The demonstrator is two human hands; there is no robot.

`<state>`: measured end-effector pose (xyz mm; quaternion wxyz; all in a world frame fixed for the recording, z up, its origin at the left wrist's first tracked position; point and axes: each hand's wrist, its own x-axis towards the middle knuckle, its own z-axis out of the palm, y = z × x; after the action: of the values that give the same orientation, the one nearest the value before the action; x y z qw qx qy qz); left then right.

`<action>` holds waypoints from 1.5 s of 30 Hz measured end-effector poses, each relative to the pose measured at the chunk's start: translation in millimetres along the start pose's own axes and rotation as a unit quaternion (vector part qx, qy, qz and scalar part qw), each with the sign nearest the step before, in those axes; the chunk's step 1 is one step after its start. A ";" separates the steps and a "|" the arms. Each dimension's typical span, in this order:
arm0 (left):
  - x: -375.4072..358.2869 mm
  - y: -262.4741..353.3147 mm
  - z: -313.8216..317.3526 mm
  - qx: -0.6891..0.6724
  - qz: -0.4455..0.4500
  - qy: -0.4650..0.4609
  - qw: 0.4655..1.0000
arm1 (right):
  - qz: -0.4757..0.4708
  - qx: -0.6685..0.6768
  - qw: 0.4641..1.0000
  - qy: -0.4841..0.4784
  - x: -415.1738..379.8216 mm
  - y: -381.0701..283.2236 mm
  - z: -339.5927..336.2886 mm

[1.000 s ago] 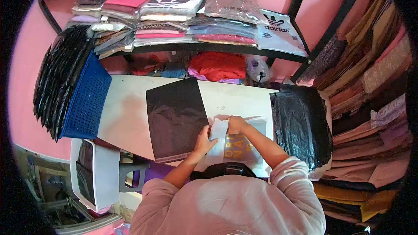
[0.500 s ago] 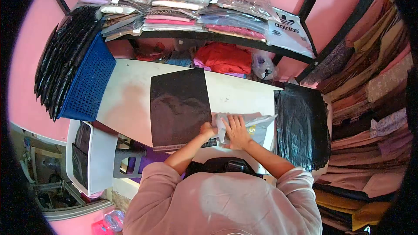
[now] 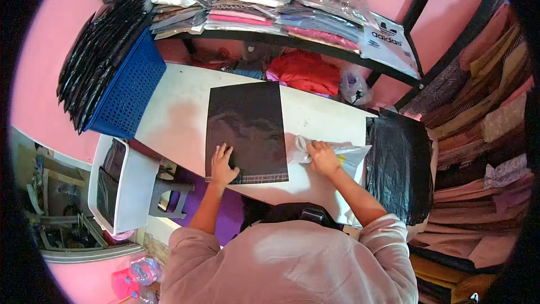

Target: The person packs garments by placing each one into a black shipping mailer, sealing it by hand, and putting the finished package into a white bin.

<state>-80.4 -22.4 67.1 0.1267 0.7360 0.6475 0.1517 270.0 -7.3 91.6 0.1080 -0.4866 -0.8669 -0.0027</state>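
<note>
A flat black plastic mailing bag (image 3: 247,129) lies on the white table (image 3: 332,191), a pale strip along its near edge. My left hand (image 3: 223,166) rests on its near left corner, fingers forward and thumb apart, holding nothing. To the right of the bag, my right hand (image 3: 324,159) grips a light grey-white plastic package (image 3: 353,156) with a yellow mark on it. Part of the package is hidden under my fingers, and its left end looks folded over. Its right end points towards a pile of black plastic bags (image 3: 398,166).
A blue basket (image 3: 126,90) full of packed black parcels (image 3: 93,67) stands at the left. Below it is a white bin (image 3: 132,186). A shelf (image 3: 225,35) with wrapped clothes runs along the back. Stacked fabrics (image 3: 478,191) line the right side.
My left hand has left the package and moved left onto the black bag. My right hand has gone from lying flat on the package to gripping it. The whole view has shifted slightly.
</note>
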 end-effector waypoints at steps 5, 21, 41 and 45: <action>-12.2 3.6 -6.5 0.053 0.008 -0.131 0.990 | 0.075 0.084 0.993 -0.017 -9.2 28.1 -5.5; 7.9 0.6 -10.0 0.072 0.175 -0.152 0.970 | 0.401 0.281 0.867 0.096 -71.2 -66.0 -107.6; 27.9 7.1 -20.6 -0.055 0.282 -0.021 0.958 | 0.218 0.240 0.943 0.077 -36.3 -190.3 -48.2; 25.3 23.5 -44.3 -0.123 0.292 -0.014 0.948 | 0.160 0.238 0.956 0.059 0.0 -203.8 -6.5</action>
<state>-73.2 -0.7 118.5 0.1754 0.8738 0.3786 0.2497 99.2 -115.2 118.4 0.2704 -0.5782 -0.7453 0.1926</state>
